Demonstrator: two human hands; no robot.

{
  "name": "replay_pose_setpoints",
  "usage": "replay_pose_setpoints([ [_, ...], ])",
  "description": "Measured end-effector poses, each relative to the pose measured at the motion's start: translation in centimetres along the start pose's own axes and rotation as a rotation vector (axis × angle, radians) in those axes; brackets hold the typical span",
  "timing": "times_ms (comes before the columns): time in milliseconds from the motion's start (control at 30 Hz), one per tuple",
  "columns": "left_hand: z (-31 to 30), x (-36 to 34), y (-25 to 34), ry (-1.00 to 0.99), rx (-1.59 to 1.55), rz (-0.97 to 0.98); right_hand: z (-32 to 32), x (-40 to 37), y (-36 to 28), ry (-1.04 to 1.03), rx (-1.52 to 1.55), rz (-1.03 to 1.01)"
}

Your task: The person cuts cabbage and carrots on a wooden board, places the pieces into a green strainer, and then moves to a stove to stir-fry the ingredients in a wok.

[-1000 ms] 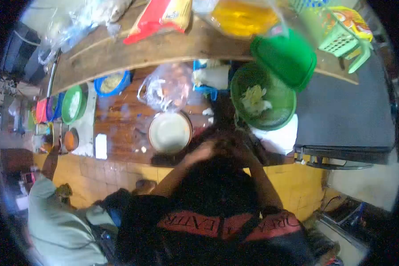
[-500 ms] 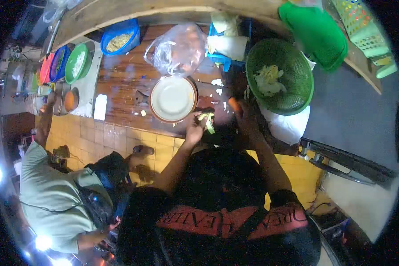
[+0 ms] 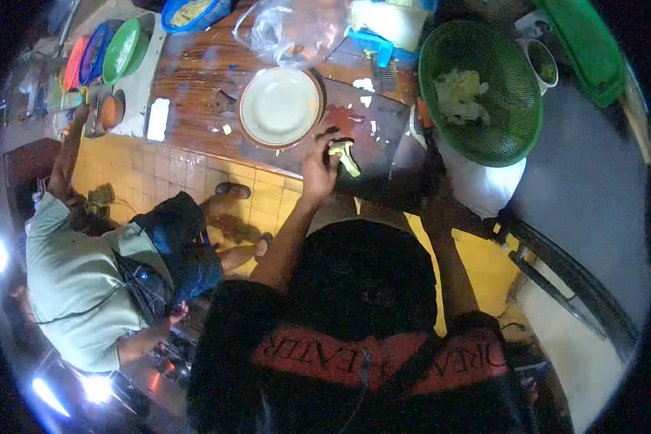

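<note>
Two hands to report from my end: the left hand is pinched around a yellow-green vegetable piece, holding it down on the near edge of the dark cutting board. The right hand sits off to the right at the board's near right corner, well apart from the left one, but it's buried in shadow, so I honestly can't tell if it's gripping anything. Just left of the board there's a white plate, and far right of it a green colander with chopped cabbage inside. A clear plastic bag lies beyond the plate. Way over on the left, a person in a pale green shirt is reaching up to the counter.
</note>
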State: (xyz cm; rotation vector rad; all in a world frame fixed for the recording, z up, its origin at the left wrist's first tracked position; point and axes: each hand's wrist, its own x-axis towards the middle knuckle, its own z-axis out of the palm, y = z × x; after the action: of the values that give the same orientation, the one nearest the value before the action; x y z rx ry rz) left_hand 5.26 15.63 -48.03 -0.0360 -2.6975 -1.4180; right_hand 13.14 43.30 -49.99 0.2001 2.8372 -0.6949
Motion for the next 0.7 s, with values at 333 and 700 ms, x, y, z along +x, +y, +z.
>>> replay_pose_setpoints([
  [333,-0.7,-0.5,-0.4,-0.060,0.048,0.062,-3.5,-1.1,-8.1,-0.664,0.289,0.044],
  [700,-0.4,-0.8,-1.9,-0.072,0.037,0.057,0.8,-4.0,-7.2,-0.120,-0.045,-0.449],
])
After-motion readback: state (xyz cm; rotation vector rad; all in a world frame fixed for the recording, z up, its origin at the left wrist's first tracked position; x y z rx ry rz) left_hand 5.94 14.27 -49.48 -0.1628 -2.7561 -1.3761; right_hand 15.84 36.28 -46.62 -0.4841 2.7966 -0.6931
